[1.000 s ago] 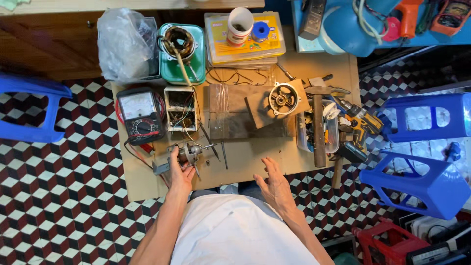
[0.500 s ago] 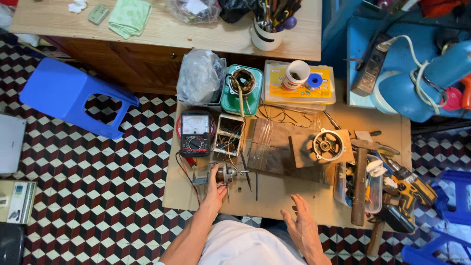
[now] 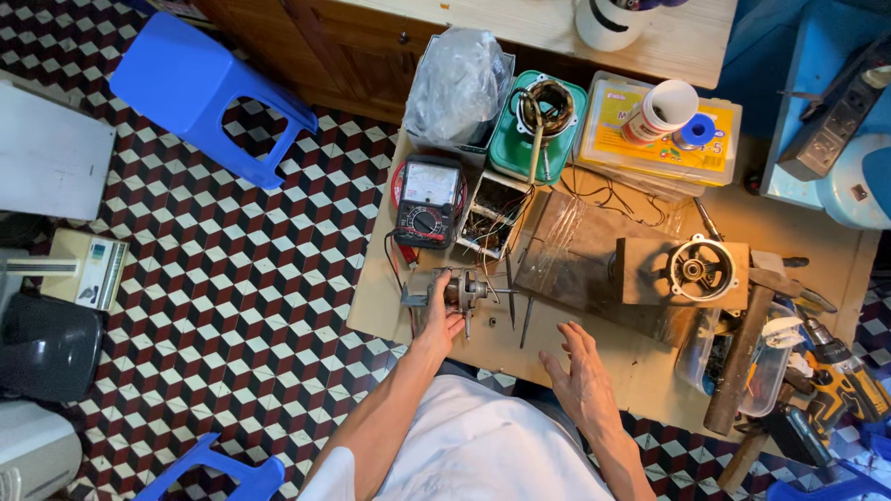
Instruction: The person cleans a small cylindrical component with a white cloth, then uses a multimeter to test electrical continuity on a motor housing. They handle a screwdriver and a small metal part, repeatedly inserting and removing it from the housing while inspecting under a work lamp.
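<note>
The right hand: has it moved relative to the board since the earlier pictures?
No: the right hand still hovers open over the board's near edge; only the camera shifted.

The person wears a plain white short-sleeved shirt, with both forearms and hands bare.

The view swings left of the tabletop (image 3: 390, 306), bringing more checkered floor (image 3: 232, 269) and a blue stool (image 3: 209, 88) into sight. The left hand (image 3: 438, 320) keeps its grip on the rotor shaft (image 3: 459, 292); the right hand (image 3: 580, 376) now hovers open, nearer the tabletop's front edge.
</note>
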